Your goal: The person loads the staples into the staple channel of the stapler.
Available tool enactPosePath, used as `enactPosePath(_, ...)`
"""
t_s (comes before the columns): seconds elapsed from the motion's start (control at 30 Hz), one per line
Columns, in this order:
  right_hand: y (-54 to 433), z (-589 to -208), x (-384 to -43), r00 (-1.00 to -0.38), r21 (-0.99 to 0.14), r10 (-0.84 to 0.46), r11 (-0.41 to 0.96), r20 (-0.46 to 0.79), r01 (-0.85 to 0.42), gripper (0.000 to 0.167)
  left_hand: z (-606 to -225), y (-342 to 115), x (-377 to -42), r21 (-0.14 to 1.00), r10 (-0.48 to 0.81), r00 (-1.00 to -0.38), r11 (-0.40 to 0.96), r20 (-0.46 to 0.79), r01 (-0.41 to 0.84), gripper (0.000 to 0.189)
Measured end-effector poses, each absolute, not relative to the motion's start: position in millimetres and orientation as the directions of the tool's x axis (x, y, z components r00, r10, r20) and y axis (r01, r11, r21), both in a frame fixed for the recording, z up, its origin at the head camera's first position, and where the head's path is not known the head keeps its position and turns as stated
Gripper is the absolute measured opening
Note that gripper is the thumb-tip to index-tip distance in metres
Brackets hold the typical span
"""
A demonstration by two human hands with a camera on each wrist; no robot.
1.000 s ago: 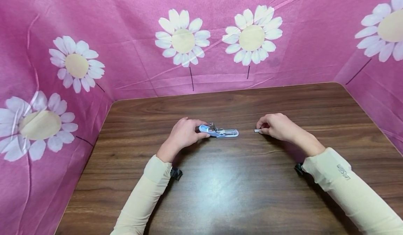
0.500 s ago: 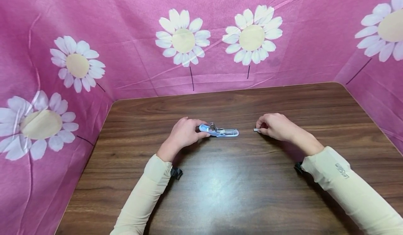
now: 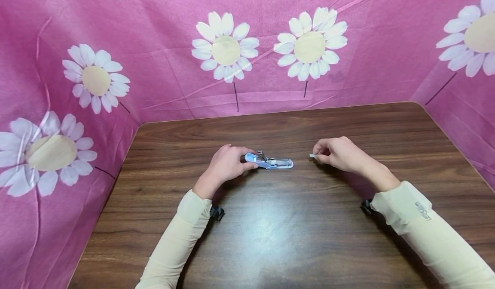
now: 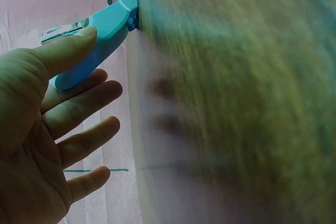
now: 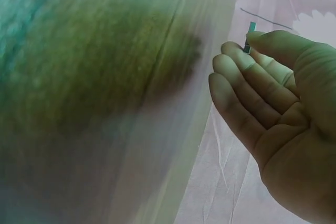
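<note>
Left hand grips blue stapler, long axis toward 3 o'clock; right hand, beyond its tip, pinches small strip.

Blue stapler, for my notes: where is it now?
Near the head view's middle, the blue stapler is gripped by the left hand, left of the right hand.

Cream sleeves (dark lettering on one)

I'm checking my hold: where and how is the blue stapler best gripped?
Likely by the raised end of the stapler, from the person's left, pinching opposite sides: it slopes off the table, away from the metal rails at the other end.
</note>
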State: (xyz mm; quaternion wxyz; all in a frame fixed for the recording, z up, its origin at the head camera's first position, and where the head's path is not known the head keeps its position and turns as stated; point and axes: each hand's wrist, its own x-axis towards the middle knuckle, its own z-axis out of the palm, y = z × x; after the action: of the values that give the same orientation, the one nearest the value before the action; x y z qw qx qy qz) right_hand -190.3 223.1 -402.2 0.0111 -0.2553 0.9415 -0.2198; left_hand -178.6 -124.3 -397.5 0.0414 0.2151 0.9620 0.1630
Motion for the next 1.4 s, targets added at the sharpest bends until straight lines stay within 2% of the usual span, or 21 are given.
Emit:
enactPosePath(0.23,223.3,-400.4,-189.5,-0.889,-0.490,-0.444,0.753,0.115,-0.439,0.009,-396.5,-124.2,-178.1,0.327,0.424,-0.906,0.857,-0.007,0.398,0.040)
enactPosePath(0.43,222.0,-399.8,-190.0,-0.921,-0.636,-0.378,0.689,0.095,-0.348,0.005,-396.7,-123.9,-178.3,0.336,0.419,-0.908,0.857,-0.010,0.391,0.039)
enactPosePath(0.67,222.2,-395.8,-191.6,-0.936,-0.762,-0.349,0.594,0.046,-0.259,0.011,-396.5,-123.4,-178.2,0.335,0.419,-0.908,0.858,-0.013,0.390,0.039)
enactPosePath(1.0,220.8,-396.5,-193.1,-0.944,-0.843,-0.328,0.497,0.039,-0.208,0.015,-395.8,-123.6,-178.2,0.328,0.422,-0.906,0.857,-0.003,0.398,0.038)
enactPosePath(1.2,219.7,-395.1,-192.7,-0.945,-0.907,-0.326,0.391,0.026,-0.159,0.014,-396.0,-123.4,-178.5,0.331,0.420,-0.908,0.858,-0.010,0.393,0.038)
enactPosePath(1.4,218.4,-390.9,-191.2,-0.946,-0.929,-0.323,0.348,0.004,-0.122,0.014,-395.3,-123.1,-178.6,0.334,0.425,-0.905,0.854,-0.007,0.398,0.039)
